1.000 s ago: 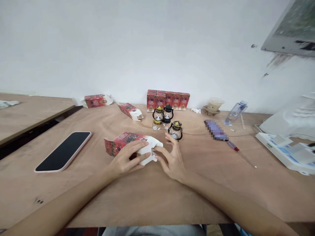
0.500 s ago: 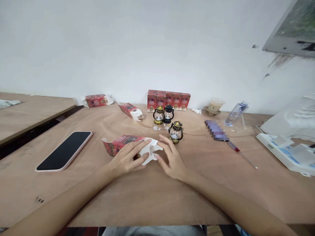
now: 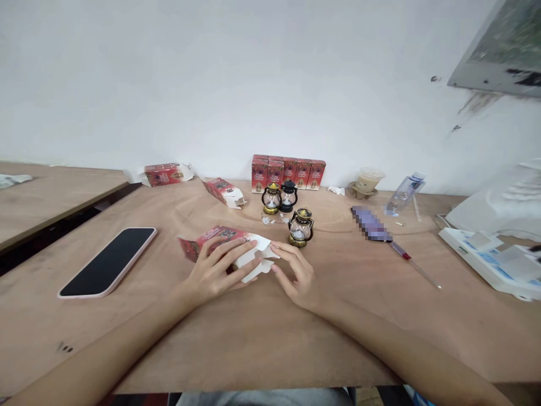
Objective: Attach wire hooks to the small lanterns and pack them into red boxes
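A red printed cardboard box (image 3: 217,232) lies on its side before me, its white end flaps (image 3: 257,256) standing out to the right. My left hand (image 3: 217,270) is wrapped over the box, fingers across its top and near the flaps. From the right, the fingertips and thumb of my right hand (image 3: 299,279) grip at the flap edges. Just behind that hand stands a bronze-coloured toy lantern (image 3: 300,228). Farther back are a gold-and-black lantern (image 3: 271,199) and a black lantern (image 3: 288,197), side by side. What the box holds inside is hidden.
Several upright red boxes (image 3: 288,172) stand against the wall. Two opened boxes, one (image 3: 163,175) and another (image 3: 223,192), lie back left. A phone (image 3: 107,262) is at left. Rightward are a screwdriver (image 3: 416,267), a bottle (image 3: 404,194), a cup (image 3: 368,181) and a power strip (image 3: 486,259).
My right fingers have come closer together at the flaps, and the flaps have shifted slightly. The box's far end has tilted a little under my left hand. The lanterns stay put.
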{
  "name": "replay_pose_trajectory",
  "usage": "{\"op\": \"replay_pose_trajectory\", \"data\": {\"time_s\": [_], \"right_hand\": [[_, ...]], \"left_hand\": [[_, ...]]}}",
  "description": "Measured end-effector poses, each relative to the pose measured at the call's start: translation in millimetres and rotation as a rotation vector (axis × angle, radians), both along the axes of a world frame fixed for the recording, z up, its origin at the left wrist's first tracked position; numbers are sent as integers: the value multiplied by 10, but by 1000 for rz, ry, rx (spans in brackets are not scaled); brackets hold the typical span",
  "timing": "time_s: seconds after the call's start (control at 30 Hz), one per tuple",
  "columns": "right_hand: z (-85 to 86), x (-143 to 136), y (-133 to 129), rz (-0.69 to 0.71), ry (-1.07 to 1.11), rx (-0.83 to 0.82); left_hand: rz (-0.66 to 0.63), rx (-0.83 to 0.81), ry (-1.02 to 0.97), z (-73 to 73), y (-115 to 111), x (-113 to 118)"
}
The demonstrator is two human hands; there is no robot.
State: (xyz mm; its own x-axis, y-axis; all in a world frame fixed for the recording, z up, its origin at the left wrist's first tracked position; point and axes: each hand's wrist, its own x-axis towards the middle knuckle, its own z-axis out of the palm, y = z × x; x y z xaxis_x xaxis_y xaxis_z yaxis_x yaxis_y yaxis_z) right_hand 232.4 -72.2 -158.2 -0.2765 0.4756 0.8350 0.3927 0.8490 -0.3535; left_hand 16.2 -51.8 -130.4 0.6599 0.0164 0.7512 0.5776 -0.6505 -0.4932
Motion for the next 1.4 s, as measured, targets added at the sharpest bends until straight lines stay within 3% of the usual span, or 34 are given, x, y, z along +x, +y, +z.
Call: {"op": "replay_pose_trajectory", "data": {"time_s": [0.13,0.3,0.47,0.57,0.73,0.87,0.97,1.13,1.3,1.4], "right_hand": [[-11,0,-23,-49,60,58],[-63,7,-36,-3,74,86],[-102,-6,-1,12,118,71],[-120,-28,27,44,169,45],[-110,-45,33,93,166,9],[-119,13,31,183,104,-4],[-106,64,23,269,14,-4],[4,73,4,290,7,-208],[16,48,63,503,149,-601],[-35,21,91,606,248,-749]], "left_hand": [[-38,-15,-12,9,26,-4],[-62,-81,51,-65,89,-87],[-99,-26,80,-91,89,-118],[-118,-6,116,-90,41,-55],[-174,-17,7,-84,-27,82],[-228,-1,63,-83,-12,42],[-175,45,158,-85,7,-28],[-72,69,152,-61,15,-35],[-99,12,125,-49,12,-6],[-120,8,116,-52,12,2]]}}
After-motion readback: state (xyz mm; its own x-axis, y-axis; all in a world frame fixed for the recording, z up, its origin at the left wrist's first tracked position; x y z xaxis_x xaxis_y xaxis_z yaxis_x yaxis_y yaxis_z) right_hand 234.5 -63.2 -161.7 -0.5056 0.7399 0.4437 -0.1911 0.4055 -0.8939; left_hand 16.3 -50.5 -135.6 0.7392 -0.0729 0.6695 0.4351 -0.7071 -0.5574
